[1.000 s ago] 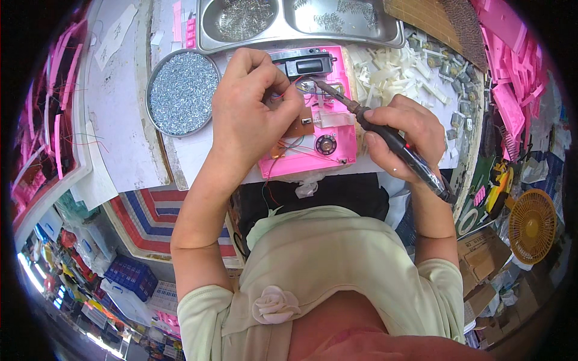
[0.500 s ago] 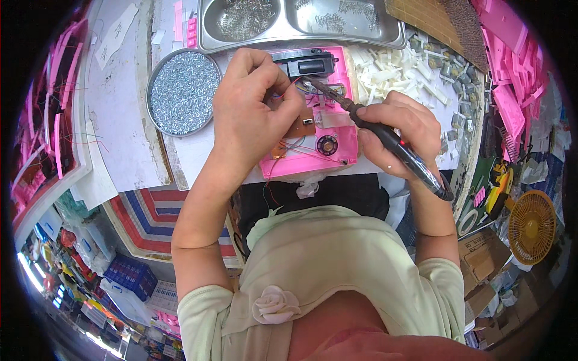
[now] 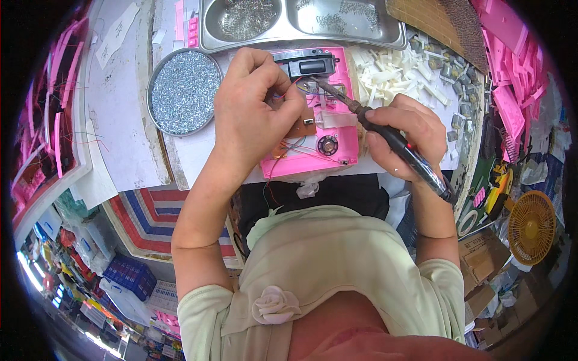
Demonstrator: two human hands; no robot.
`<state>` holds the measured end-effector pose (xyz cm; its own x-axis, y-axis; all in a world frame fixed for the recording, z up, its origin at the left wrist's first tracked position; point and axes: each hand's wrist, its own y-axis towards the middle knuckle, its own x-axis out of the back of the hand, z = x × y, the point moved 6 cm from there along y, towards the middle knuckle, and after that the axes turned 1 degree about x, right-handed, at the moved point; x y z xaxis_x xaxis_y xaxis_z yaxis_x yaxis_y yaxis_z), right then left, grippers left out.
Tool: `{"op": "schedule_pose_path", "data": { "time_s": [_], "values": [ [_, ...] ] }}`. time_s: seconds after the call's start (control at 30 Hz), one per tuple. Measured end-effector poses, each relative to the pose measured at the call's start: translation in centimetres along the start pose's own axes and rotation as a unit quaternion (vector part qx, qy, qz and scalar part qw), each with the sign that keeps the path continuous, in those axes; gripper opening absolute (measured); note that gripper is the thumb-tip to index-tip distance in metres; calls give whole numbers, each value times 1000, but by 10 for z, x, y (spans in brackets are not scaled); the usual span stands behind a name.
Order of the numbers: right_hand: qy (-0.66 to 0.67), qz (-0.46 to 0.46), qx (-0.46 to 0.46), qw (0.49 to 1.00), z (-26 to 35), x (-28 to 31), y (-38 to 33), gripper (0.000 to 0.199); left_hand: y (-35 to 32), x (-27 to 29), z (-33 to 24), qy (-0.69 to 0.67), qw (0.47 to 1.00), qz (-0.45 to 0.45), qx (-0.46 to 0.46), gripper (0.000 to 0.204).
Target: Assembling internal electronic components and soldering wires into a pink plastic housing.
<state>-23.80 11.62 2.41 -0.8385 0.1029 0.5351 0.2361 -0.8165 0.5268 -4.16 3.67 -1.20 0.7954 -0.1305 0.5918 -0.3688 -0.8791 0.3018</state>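
My right hand is wrapped round the dark handle of a soldering iron, whose metal tip points up and left over a pink plastic housing. Thumb and fingers of my left hand pinch a thin wire near that tip. In the housing are a black plastic part at the far end, a brown circuit board, a translucent strip and a small round black speaker. My left fingers hide part of the housing's left side. Whether the tip touches metal is too small to tell.
A round tin of small silvery pins stands left of my left hand. Beyond the housing is a divided steel tray with small metal parts. White plastic pieces and small grey parts lie at right, near piled pink parts.
The soldering iron and my right hand have shifted slightly to the right, so the tip has drawn back from my left fingertips. My left hand stays almost still, with the wire pinched.
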Motion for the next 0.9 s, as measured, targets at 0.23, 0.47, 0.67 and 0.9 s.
{"op": "schedule_pose_path", "data": {
  "time_s": [0.23,0.47,0.67,0.9],
  "values": [
    [0,-10,-9,1000,-2,2,-2,34,0,-1,0,1,1000,-1,4,12],
    [0,-7,-20,1000,-1,4,-1,34,1,0,-2,9,1000,0,1,13],
    [3,-6,-13,1000,-3,3,-4,34,1,-1,-2,18,1000,0,-7,14],
    [10,-21,2,1000,-3,3,-5,35,1,-1,-2,15,1000,2,-5,14]
  ]
}}
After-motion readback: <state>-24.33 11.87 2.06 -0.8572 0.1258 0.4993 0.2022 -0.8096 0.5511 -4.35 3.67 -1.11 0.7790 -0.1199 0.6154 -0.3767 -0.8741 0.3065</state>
